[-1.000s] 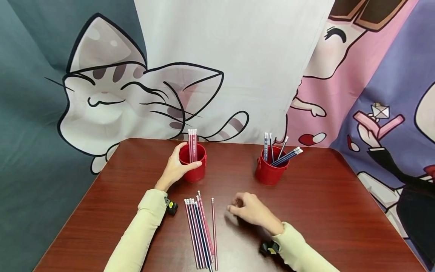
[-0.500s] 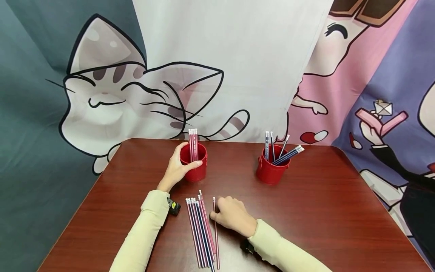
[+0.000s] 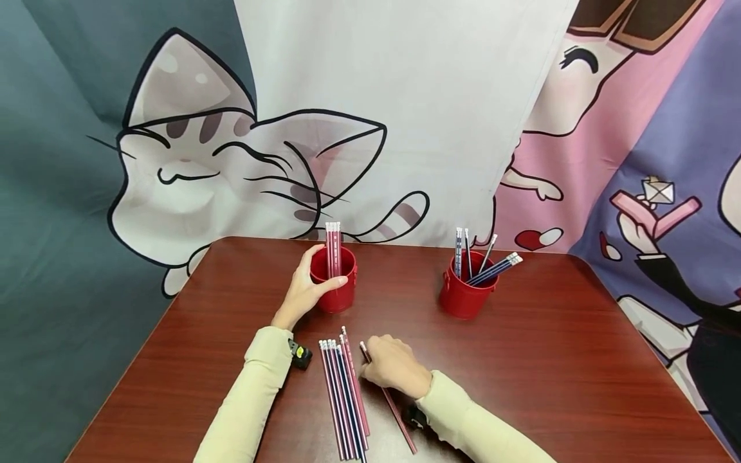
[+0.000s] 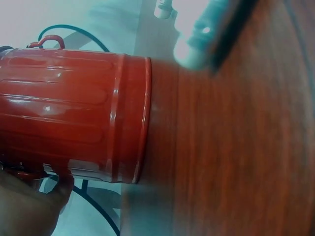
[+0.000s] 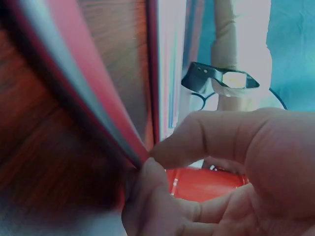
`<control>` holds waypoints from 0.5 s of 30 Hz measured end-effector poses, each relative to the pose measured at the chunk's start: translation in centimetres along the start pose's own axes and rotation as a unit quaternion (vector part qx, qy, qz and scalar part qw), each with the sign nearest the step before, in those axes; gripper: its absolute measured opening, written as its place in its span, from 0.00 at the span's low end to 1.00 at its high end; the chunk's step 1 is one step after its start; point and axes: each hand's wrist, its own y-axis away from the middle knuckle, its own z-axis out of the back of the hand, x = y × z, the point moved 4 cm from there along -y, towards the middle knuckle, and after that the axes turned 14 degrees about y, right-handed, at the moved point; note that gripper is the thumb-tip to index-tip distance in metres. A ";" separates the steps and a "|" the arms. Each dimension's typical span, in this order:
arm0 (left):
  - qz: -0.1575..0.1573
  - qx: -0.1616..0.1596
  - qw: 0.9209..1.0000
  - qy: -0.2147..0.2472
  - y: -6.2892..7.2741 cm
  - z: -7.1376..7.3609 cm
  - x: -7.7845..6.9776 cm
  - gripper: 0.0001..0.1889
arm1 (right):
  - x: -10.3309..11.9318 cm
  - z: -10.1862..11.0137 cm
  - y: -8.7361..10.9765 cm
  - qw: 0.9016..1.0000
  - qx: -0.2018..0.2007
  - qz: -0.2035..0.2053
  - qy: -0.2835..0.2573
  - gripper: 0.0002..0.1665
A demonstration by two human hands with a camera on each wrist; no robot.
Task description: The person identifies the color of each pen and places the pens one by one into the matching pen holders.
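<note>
- On the table's near middle, a row of slim pink and dark-blue pencils with white eraser ends lies between the left forearm and the right hand.
- Right hand: thumb and fingertip pinch a slim pink pencil, slanted just beside the row; hand covers part of its shaft.
- Left hand: gripping the round red glossy bucket, thumb across its front. Several pink pencils stand upright inside.
- Second round red bucket, well apart to the right: dark-blue pencils inside, some upright, some leaning on the rim.
- Surface: reddish-brown wood-grain table, rounded far corners.
- Room: printed cloth backdrop behind the table; grey-white cartoon cat at left, pink and purple figures at right.
- Left wrist view only: bucket's ribbed side and a small red loop handle. Pale shape at top, too blurred to name.
- Right wrist view only: the pinch itself, close up, with a silvery stripe along the pink pencil.
</note>
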 end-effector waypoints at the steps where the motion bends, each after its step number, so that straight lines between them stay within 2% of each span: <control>1: -0.001 0.003 1.000 0.000 0.1 -0.1 -0.3 0.43 | -0.1 0.2 0.0 1.000 -0.001 -0.003 -0.006 0.14; 6: -0.001 0.005 1.000 -0.005 0.5 -0.5 -1.2 0.43 | -1.0 1.5 0.2 0.999 -0.017 -0.017 -0.048 0.12; 11: 0.005 0.002 1.000 -0.004 0.5 -0.5 -1.3 0.42 | -1.8 3.3 0.5 0.993 -0.066 -0.017 -0.092 0.07; 15: 0.009 0.002 1.000 -0.001 0.5 -0.5 -1.2 0.42 | -2.3 4.7 0.6 0.984 -0.119 0.006 -0.133 0.06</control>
